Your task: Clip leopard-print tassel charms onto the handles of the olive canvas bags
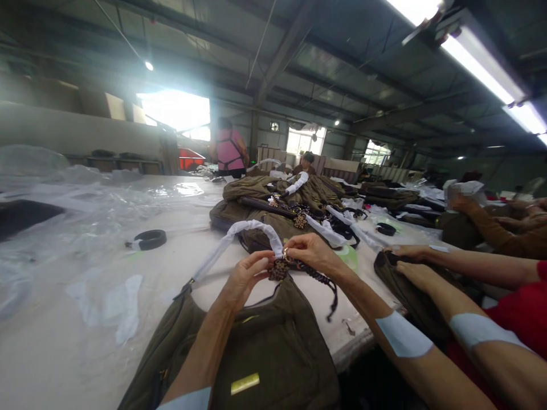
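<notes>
An olive-brown handbag [277,336] lies in front of me, its handle [231,236] wrapped in white padding and arched up. My left hand [248,276] is closed at the handle's right end, its fingertips on the edge of a brown openwork charm [279,269]. From the right, my right hand [314,253] pinches a small gold-coloured metal clasp [286,254] just above the charm. A dark braided cord [318,276] hangs below my right hand, with a loose knotted end. The fingers partly hide how clasp, charm and handle join.
Similar bags [265,210] are piled ahead on the white table [171,319]. A dark coiled strap [149,240] and clear plastic [64,193] lie left. At right, a co-worker's hands [419,267] handle another bag [397,279]. A person in pink [231,149] stands farther back.
</notes>
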